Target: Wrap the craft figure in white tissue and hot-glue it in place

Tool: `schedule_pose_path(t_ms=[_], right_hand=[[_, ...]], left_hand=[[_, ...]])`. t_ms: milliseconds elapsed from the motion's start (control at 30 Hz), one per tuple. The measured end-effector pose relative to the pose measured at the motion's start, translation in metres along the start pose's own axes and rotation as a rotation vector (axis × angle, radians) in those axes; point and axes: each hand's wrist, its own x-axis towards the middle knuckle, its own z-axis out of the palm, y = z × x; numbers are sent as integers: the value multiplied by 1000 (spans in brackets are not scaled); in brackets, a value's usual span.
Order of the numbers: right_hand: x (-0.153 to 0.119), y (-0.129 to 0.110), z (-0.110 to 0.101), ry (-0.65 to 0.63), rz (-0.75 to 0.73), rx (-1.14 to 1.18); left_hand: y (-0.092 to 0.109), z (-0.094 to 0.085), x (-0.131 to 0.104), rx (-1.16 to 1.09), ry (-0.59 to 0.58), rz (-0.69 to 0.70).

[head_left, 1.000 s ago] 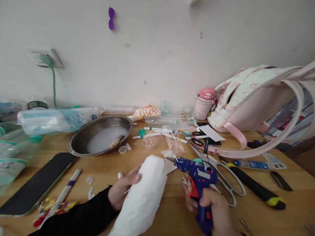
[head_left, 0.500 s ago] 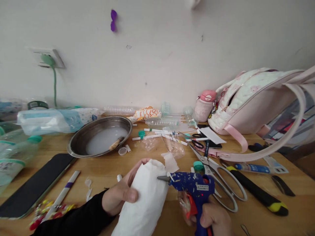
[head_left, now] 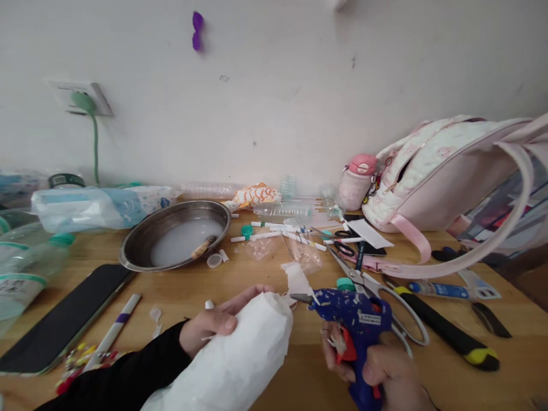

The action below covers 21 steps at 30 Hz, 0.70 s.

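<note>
My left hand (head_left: pixel 218 319) grips a white paper-covered form (head_left: pixel 244 354), rounded like a bottle, with its narrower end pointing up and away. In my right hand (head_left: pixel 385 365) is a blue hot glue gun (head_left: pixel 353 319), my fingers wrapped round its handle by the red trigger. Its dark nozzle points left, close to the far end of the white form; whether they touch I cannot tell. A scrap of white paper (head_left: pixel 296 279) lies just beyond the nozzle. Large scissors (head_left: pixel 398 308) rest behind the glue gun, which partly hides them.
A metal bowl (head_left: pixel 132 251) of cloudy liquid stands at the left behind a phone (head_left: pixel 68 314). Markers (head_left: pixel 295 231), a painted fish (head_left: pixel 257 196) and plastic bottle pieces (head_left: pixel 285 211) lie at the back. On the right are a utility knife (head_left: pixel 445 325) and a pink backpack (head_left: pixel 454 177).
The white form has tilted further over, its far end now lower. The glue gun has shifted right, its nozzle drawing back from the form's side towards the far end.
</note>
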Motion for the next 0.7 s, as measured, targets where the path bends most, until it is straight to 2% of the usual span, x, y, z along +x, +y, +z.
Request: schedule_pose_path(t_ms=[133, 233, 433, 567, 700], right_hand=[[1, 4, -4, 76, -15, -19], [1, 6, -7, 45, -66, 17], [1, 0, -5, 91, -90, 37], [3, 2, -5, 113, -92, 31], [4, 7, -5, 180, -116, 34]], left_hand=[[1, 5, 2, 23, -22, -47], [10, 12, 0, 70, 17, -51], [26, 22, -3, 174, 276, 21], [21, 21, 1, 157, 428, 71], [14, 22, 7, 134, 489, 90]])
